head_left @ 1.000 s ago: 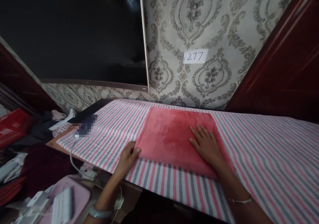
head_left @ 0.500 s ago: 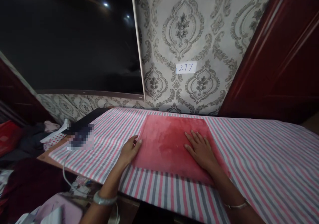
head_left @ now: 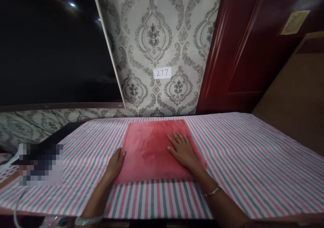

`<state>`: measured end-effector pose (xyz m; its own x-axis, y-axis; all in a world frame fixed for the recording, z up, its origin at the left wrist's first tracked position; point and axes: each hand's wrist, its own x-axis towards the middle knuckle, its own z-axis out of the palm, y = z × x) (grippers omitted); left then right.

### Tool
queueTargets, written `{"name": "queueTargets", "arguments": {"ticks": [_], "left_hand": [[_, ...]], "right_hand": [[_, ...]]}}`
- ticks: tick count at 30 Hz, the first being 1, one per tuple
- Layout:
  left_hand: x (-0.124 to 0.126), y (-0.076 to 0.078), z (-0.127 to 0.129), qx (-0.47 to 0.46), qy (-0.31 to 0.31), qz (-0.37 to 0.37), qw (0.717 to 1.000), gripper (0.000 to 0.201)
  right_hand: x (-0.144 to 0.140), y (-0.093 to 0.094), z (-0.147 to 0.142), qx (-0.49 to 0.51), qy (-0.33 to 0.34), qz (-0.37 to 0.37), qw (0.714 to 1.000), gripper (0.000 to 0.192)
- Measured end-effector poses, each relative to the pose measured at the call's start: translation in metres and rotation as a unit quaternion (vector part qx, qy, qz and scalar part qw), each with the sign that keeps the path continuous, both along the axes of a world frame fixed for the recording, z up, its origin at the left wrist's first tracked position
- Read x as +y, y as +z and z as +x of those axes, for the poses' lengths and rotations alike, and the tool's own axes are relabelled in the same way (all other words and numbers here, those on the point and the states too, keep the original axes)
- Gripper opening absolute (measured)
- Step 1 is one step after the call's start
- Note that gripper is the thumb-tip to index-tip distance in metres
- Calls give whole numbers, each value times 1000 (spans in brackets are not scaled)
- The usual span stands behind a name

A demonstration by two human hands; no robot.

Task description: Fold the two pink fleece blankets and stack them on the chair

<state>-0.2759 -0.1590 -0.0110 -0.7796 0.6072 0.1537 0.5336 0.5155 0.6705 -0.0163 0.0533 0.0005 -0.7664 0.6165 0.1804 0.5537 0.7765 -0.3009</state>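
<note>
A flat, roughly rectangular piece of red plush cloth (head_left: pixel 144 153) lies on the striped tablecloth, with darker and lighter patches in its pile. My right hand (head_left: pixel 182 150) rests palm down on its right part, fingers stretched and slightly spread. At the cloth's left edge is my left hand (head_left: pixel 115 163), its thumb on top and its fingers drawn close together against the edge, partly hidden. Underneath, the tablecloth (head_left: pixel 240 160) has pink, grey and white stripes.
A blurred-out dark object (head_left: pixel 42 163) with a pale cable (head_left: pixel 17 204) sits at the left. Behind stand a large black screen (head_left: pixel 50 52), a patterned wall (head_left: pixel 152 11) with a paper marked 277 (head_left: pixel 162 73), and a dark red door (head_left: pixel 235 62). A brown panel (head_left: pixel 298 103) rises at the right.
The view has turned to the right. My left thumb and fingers have come closer together at the cloth's edge. My right hand stays spread on the cloth, in nearly the same place.
</note>
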Motion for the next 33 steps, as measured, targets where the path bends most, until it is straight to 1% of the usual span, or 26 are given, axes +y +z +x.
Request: {"name": "queueTargets", "arguments": {"ticks": [4, 7, 9, 11, 14, 17, 20, 22, 24, 26, 28, 31, 33], "left_hand": [[-2, 2, -7, 3, -8, -13, 1000, 46], [-3, 11, -11, 7, -17, -49, 999, 64], [-1, 20, -12, 47, -22, -60, 997, 76], [7, 30, -12, 113, -33, -49, 992, 77], [29, 45, -9, 177, -89, -48, 979, 67], [63, 61, -2, 183, -141, -93, 968, 62], [102, 77, 3, 175, -171, -138, 960, 58], [126, 83, 3, 172, -183, -150, 956, 56], [145, 83, 0, 171, -181, -159, 955, 54], [156, 77, -4, 173, -169, -174, 955, 51], [161, 66, -8, 179, -156, -189, 953, 49], [161, 47, -11, 198, -143, -202, 948, 51], [160, 38, -13, 206, -139, -206, 947, 51]], "right_hand": [[0, 1, -1, 4, 2, -4, 1000, 59], [0, 3, -1, 2, 1, -11, 1000, 60], [0, 4, 0, -3, 2, -21, 1000, 61], [2, 6, 0, -5, 5, -33, 999, 61], [11, 12, -1, 22, 10, -41, 999, 60], [29, 25, -11, 61, 0, -26, 998, 60], [51, 44, -30, 57, -45, -12, 997, 59], [64, 54, -44, 37, -86, -15, 996, 57], [74, 57, -57, 21, -117, -22, 993, 56], [80, 51, -64, 13, -135, -27, 990, 55], [84, 38, -65, 7, -144, -32, 989, 53], [88, 15, -62, 6, -144, -36, 989, 52], [92, 3, -60, 15, -142, -40, 989, 52]]}}
